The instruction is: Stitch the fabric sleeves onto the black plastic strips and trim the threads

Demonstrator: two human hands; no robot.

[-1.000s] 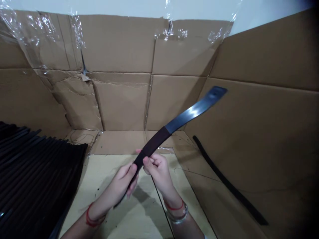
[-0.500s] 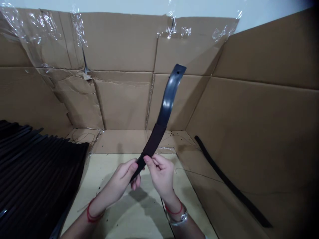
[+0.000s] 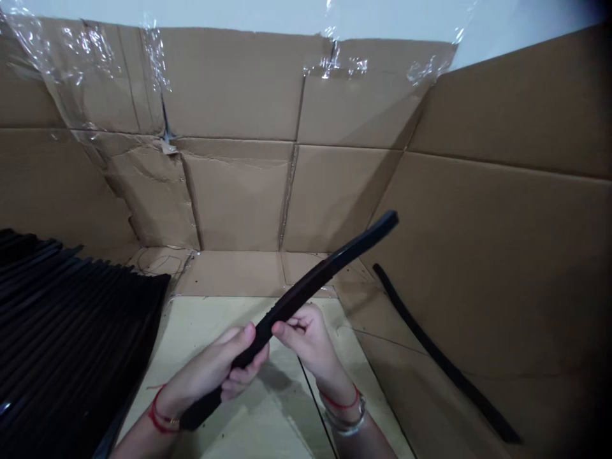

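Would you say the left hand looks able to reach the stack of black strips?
Probably yes: the left hand grips a black strip, but only pale board lies between it and the stack.

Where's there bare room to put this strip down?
Bare cardboard floor runs along the back wall, behind the pale board. The board has room below your hands, beside the black strip stack. Crowded: that stack, and around your left hand and right hand on the strip.
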